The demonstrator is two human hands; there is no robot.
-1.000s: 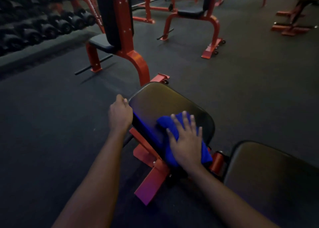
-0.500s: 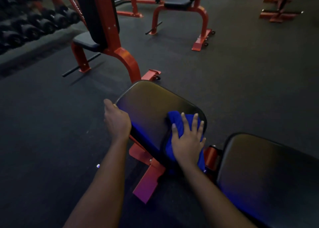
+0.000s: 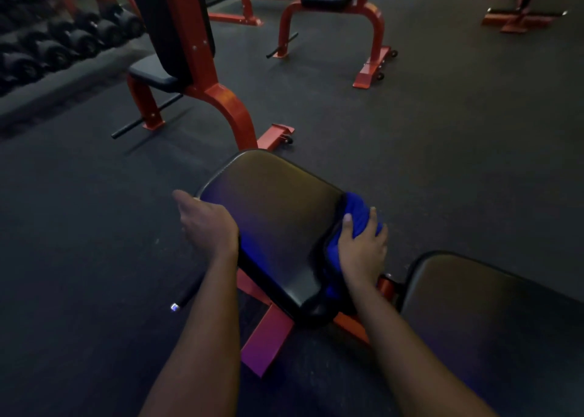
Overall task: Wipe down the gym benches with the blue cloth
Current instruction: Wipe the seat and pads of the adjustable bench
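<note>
Black dumbbells [image 3: 47,47] line a rack at far left, beside a dark rubber floor [image 3: 442,148]. Next stands a red steel bench [image 3: 192,69] with an upright black backrest. In the foreground is a black padded vinyl seat [image 3: 278,214] on a red frame. The person's left hand [image 3: 207,224] grips the seat's left edge, fingers curled out of sight beneath it. A bright blue cloth [image 3: 358,214] hangs over the seat's right edge; the right hand [image 3: 363,247] clutches it, fingers curled round the fabric, pressing it to the pad's side. A second black pad [image 3: 489,322] lies just right.
</note>
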